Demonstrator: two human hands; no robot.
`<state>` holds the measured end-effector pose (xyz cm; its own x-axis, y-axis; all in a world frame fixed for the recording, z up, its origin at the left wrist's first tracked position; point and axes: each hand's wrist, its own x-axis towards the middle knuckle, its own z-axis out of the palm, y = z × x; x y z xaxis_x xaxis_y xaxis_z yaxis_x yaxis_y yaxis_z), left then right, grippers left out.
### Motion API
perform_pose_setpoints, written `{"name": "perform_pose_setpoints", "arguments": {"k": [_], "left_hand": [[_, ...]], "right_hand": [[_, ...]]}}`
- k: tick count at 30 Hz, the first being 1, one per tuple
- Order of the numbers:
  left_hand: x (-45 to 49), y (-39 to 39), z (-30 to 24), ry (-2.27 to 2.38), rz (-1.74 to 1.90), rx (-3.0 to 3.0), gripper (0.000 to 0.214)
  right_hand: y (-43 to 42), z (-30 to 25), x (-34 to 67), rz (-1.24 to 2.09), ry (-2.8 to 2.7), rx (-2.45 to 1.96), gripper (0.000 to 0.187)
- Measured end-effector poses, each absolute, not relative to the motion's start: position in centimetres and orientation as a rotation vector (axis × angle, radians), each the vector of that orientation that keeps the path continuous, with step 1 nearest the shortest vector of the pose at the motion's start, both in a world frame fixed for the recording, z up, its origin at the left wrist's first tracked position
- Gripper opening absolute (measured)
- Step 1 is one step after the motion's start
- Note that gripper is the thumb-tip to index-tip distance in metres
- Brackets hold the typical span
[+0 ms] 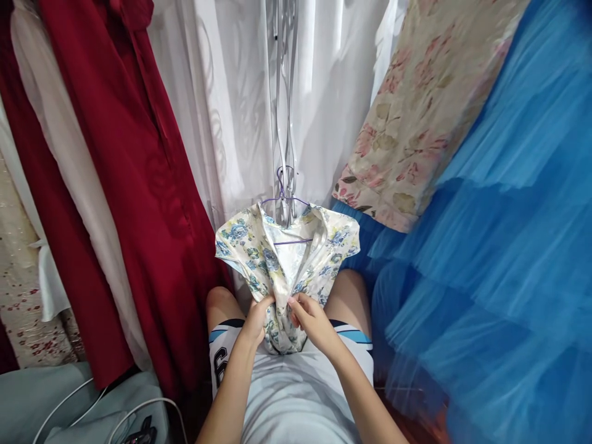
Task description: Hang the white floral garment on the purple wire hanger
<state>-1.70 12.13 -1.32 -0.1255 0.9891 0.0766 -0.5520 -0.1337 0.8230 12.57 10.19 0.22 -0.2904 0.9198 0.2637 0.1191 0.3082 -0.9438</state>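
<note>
The floral garment [252, 250] hangs in the middle of the scene on a purple hanger [293, 242], its near end bunched above the wearer's lap. The left hand [259, 317] grips a fold of its front, thumb on top; the right hand [314, 320] pinches the opening's edge between thumb and fingertips. A hard tug toward the near side could slip the shoulders off the hanger's thin arms, or free its hook from the pale straps [279, 111]; uneven pinching could crease the front. Shorts [226, 345] and bare thighs lie beneath. Red cloth [115, 172] hangs left, a white curtain [240, 92] far, blue tulle [499, 246] right; near left, a white cable [60, 404] crosses grey-green fabric [28, 394]
</note>
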Motion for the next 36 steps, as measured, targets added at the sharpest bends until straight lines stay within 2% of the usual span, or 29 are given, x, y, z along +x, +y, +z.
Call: {"name": "perform_pose_setpoints", "arguments": {"k": [5, 9, 14, 15, 17, 20, 24, 29, 33, 36], "left_hand": [[-1.5, 11.9, -1.4, 0.771, 1.581, 0.808, 0.029], [-1.6, 12.6, -2.2, 0.815, 1.585, 0.849, 0.036], [-1.8, 12.5, -3.2, 1.195, 2.152, 1.062, 0.069], [-1.8, 12.0, -3.3, 1.302, 2.262, 1.166, 0.071], [-1.5, 10.7, -3.6, 1.434, 2.32, 1.474, 0.061], [-0.7, 8.9, -3.8, 1.364, 2.038, 1.881, 0.034], [-0.1, 8.7, -3.9, 1.204, 1.719, 1.859, 0.012], [-0.5, 9.9, -3.7, 1.241, 1.557, 1.811, 0.019], [-0.5, 10.3, -3.4, 1.456, 1.256, 2.081, 0.028], [0.2, 10.2, -3.2, 1.547, 1.119, 2.239, 0.027]], "right_hand": [[9.3, 0.0, 12.2, 1.156, -1.688, -0.881, 0.035], [9.4, -0.2, 12.4, 1.138, -1.586, -0.863, 0.035], [9.6, 0.0, 12.8, 1.178, -1.449, -0.885, 0.036], [9.6, 0.0, 12.7, 1.206, -1.433, -0.889, 0.035], [9.4, 0.0, 12.3, 1.257, -1.411, -0.897, 0.033], [8.9, 0.1, 11.6, 1.283, -1.422, -0.907, 0.028], [8.8, 0.7, 11.1, 1.288, -1.516, -0.936, 0.025], [12.0, 5.2, 11.7, 1.255, -1.511, -0.864, 0.029], [16.7, 12.1, 11.9, 1.18, -1.391, -0.739, 0.024], [19.6, 16.6, 11.4, 1.156, -1.324, -0.709, 0.016]]}}
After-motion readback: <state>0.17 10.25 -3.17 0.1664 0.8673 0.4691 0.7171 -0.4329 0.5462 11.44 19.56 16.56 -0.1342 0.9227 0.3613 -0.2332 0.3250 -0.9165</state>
